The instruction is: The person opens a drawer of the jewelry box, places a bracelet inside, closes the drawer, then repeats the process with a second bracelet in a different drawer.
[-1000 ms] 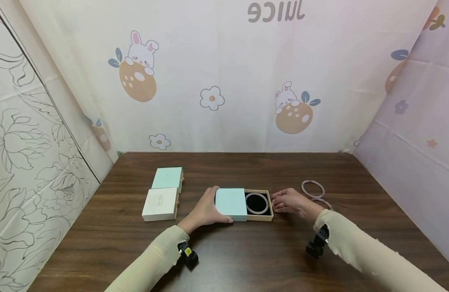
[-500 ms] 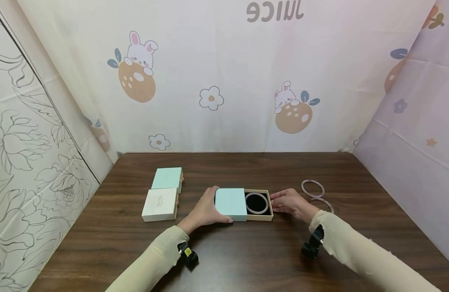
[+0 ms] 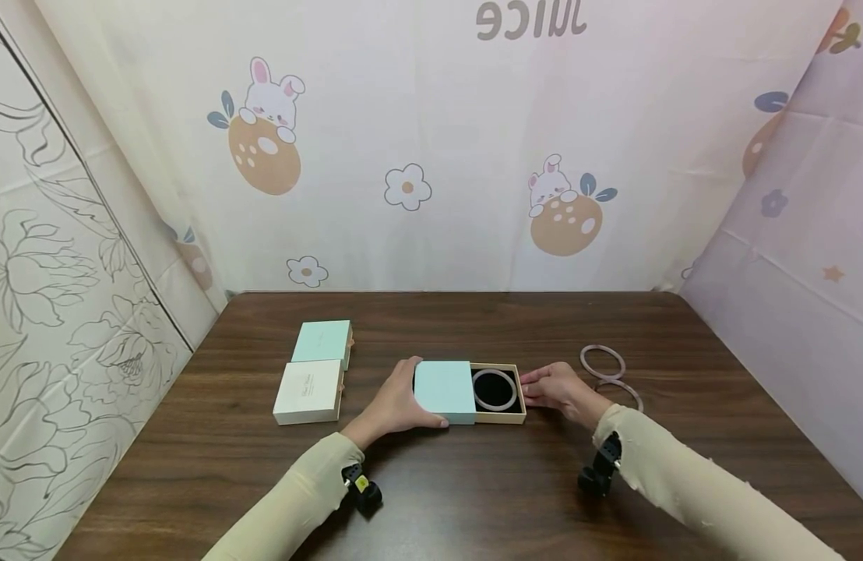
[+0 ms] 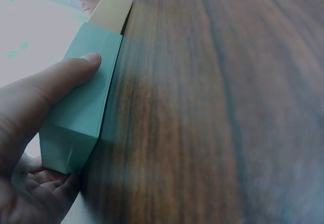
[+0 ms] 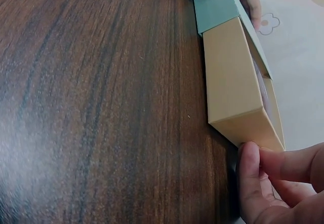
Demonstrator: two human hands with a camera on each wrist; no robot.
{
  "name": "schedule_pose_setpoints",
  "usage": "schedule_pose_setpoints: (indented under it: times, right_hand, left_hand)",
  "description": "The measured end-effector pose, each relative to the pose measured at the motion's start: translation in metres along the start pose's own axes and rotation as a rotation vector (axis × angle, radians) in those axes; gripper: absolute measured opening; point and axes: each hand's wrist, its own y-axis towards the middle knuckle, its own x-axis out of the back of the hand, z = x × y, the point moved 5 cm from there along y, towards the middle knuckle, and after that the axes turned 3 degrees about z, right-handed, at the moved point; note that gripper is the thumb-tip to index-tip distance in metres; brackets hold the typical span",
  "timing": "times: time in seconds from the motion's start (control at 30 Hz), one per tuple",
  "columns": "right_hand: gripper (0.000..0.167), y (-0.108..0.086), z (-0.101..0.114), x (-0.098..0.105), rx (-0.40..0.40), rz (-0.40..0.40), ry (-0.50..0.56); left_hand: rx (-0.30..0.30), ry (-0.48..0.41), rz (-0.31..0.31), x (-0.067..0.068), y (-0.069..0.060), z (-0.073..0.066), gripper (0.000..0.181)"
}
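A mint-green jewelry box [image 3: 444,389] lies on the table, its cream drawer [image 5: 233,75] drawn partly out to the right. A pale bangle [image 3: 494,409] rests on the drawer's black lining. My left hand [image 3: 396,397] grips the sleeve from its left end, thumb along the near side and fingers at the far side. At the drawer's right end, my right hand [image 3: 561,387] has its thumb and forefinger pinched together against the end face. Whatever small part sits between those fingertips is hidden.
To the left stand a closed white box [image 3: 308,389] and, behind it, a closed mint box [image 3: 322,343], each with a small tab on its right side. Two loose bangles lie right of the right hand, the farther bangle [image 3: 603,347] overlapping the nearer bangle [image 3: 638,401].
My right hand and forearm have shifted slightly left against the drawer's end, its fingers drawing together there. The left hand, the box and the bangle have stayed in place.
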Motion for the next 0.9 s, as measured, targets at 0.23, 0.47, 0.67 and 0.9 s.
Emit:
schedule_pose_setpoints:
  times: [0.23,0.47,0.67,0.9]
  right_hand:
    - [0.030,0.003,-0.001,-0.001,0.002,-0.009,0.018]
    - [0.031,0.005,0.001,-0.006,0.012,0.005,0.031]
    - [0.030,0.006,0.002,-0.010,0.018,0.008,0.022]
    - [0.031,0.008,0.003,-0.018,0.016,-0.004,0.028]
  left_hand:
    - [0.003,-0.005,0.000,0.001,0.000,-0.001,0.112]
    - [0.012,0.009,0.003,0.000,0.001,0.000,0.112]
    - [0.002,0.000,0.000,0.000,0.001,0.000,0.112]
    - [0.001,0.004,-0.001,0.000,0.001,0.000,0.111]
